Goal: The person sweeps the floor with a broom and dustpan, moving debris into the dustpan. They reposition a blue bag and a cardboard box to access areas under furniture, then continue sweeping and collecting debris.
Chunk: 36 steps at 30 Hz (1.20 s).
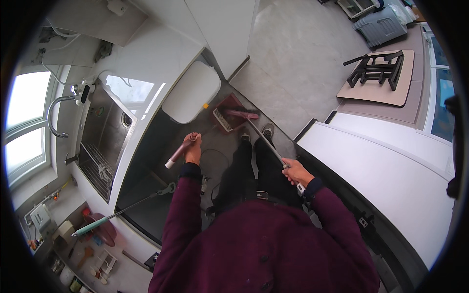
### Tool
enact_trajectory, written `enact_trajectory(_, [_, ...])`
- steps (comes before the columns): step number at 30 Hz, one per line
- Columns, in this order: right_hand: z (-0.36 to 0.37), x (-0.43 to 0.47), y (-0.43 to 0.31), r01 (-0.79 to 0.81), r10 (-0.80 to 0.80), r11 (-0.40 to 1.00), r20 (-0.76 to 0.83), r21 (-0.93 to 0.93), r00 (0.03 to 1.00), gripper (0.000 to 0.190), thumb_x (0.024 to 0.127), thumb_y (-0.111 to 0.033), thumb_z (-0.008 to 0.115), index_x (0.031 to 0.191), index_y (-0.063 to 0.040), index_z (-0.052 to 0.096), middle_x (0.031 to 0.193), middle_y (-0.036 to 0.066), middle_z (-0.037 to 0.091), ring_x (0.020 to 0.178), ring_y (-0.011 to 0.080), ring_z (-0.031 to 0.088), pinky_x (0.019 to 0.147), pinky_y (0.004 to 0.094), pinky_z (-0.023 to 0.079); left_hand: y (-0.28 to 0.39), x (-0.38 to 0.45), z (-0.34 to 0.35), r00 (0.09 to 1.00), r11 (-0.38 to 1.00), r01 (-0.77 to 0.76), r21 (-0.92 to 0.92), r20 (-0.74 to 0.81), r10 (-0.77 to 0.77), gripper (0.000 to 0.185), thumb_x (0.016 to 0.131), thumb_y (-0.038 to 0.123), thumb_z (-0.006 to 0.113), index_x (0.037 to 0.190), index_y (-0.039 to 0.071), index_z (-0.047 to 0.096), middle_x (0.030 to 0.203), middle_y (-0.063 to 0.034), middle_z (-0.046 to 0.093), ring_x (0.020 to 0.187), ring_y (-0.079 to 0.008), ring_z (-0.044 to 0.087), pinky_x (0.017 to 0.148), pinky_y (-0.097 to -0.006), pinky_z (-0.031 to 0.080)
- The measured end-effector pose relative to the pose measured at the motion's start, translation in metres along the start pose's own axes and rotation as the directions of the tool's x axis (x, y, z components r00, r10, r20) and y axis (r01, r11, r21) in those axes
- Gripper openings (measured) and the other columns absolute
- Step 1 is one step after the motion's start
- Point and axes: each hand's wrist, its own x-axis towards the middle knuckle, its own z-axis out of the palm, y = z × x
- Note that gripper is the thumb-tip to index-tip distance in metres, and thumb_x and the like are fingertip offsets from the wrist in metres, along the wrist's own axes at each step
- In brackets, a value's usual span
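Note:
My left hand [192,147] grips a reddish-brown handle [178,154] with a pale end. Below and ahead, a reddish dustpan [224,122] rests on the floor with a comb-toothed strip along one side. The long metal pole [268,143] of a broom is in my right hand [297,172], its pale end projecting past my wrist. That pole slants down to the pink broom head [240,114], whose dark bristles lie over the dustpan. Both of my shoes [268,129] are close to the dustpan. How the left handle joins the dustpan is hard to make out.
A white lidded bin [192,93] stands beside the dustpan, under the counter edge. To the left are a steel sink [104,117] and a green-handled pole [91,226] leaning on the counter. A white worktop [377,146] runs along the right; a folded table [377,78] lies beyond.

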Motion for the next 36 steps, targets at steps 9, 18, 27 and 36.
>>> enact_trajectory(9, [-0.028, 0.006, -0.013, 0.141, -0.156, 0.987, -0.229, -0.079, 0.961, 0.066, 0.086, -0.005, 0.059, 0.15, -0.008, 0.041, 0.066, 0.005, 0.055, 0.047, 0.0132, 0.053, 0.039, 0.0305, 0.045, -0.006, -0.056, -0.031, 0.997, 0.965, -0.005, -0.261, -0.071, -0.014, 0.009, 0.091, 0.013, 0.067, 0.093, 0.006, 0.061, 0.085, 0.0034, 0.057, 0.081, -0.0084, 0.054, 0.074, -0.0262, 0.044])
enact_trajectory(18, [0.03, 0.097, -0.001, 0.18, -0.19, 0.981, -0.212, -0.067, 0.959, 0.062, 0.085, -0.002, 0.055, 0.146, -0.007, 0.042, 0.063, 0.009, 0.057, 0.042, 0.0198, 0.053, 0.038, 0.0349, 0.047, -0.015, -0.049, -0.037, 0.986, 0.957, 0.063, -0.284, -0.128, -0.103, 0.011, 0.097, 0.017, 0.065, 0.106, 0.012, 0.061, 0.109, 0.002, 0.059, 0.104, -0.0087, 0.057, 0.094, -0.0312, 0.051])
enact_trajectory(27, [0.083, -0.024, 0.068, 0.145, -0.146, 0.989, -0.09, -0.01, 0.985, 0.056, 0.089, -0.008, 0.057, 0.143, -0.009, 0.046, 0.069, 0.007, 0.057, 0.048, 0.0164, 0.057, 0.039, 0.0332, 0.048, -0.044, -0.051, -0.062, 0.993, 0.966, 0.086, -0.243, -0.056, -0.102, 0.014, 0.096, 0.014, 0.065, 0.107, 0.011, 0.056, 0.106, 0.0029, 0.057, 0.103, -0.0101, 0.056, 0.092, -0.0327, 0.05])
enact_trajectory(36, [0.19, 0.05, 0.025, 0.17, -0.131, 0.958, -0.175, 0.23, 0.976, 0.062, 0.087, -0.004, 0.055, 0.147, -0.007, 0.041, 0.068, 0.008, 0.057, 0.048, 0.0172, 0.057, 0.04, 0.0324, 0.048, -0.04, -0.052, -0.132, 0.995, 0.971, 0.085, -0.223, -0.024, -0.093, 0.017, 0.097, 0.019, 0.066, 0.109, 0.008, 0.062, 0.11, -0.0003, 0.06, 0.101, -0.0103, 0.059, 0.096, -0.0287, 0.051])
